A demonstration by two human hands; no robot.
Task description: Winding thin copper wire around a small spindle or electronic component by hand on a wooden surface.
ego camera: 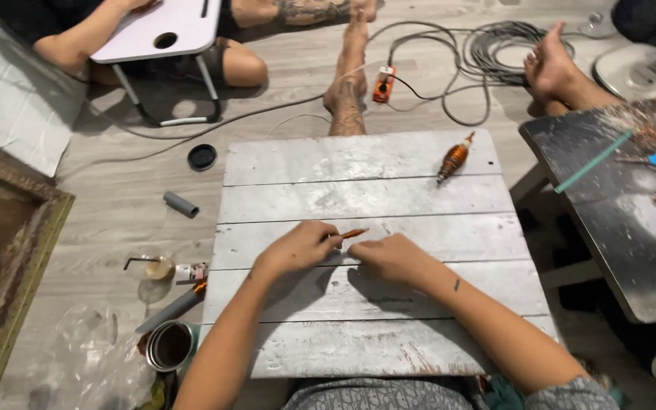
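Both hands rest mid-counter: left hand (298, 247) pinches a small copper-coloured piece (354, 234) w/ its fingertips, right hand (392, 257) curled shut just beside it, grip on the piece unclear. Grey plank counter (358, 342) also carries a copper-wound rotor (455, 157) near the far right edge, well apart.

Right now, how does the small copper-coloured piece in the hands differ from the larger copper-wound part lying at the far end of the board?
The small copper piece is thin and short, while the copper-wound part is thicker and longer, with a bulging middle. The small piece is pinched at the left hand, with the right hand close beside it; the wound part lies untouched near the board's far right corner. Both are orange-copper in colour and sit over the same whitewashed plank board.
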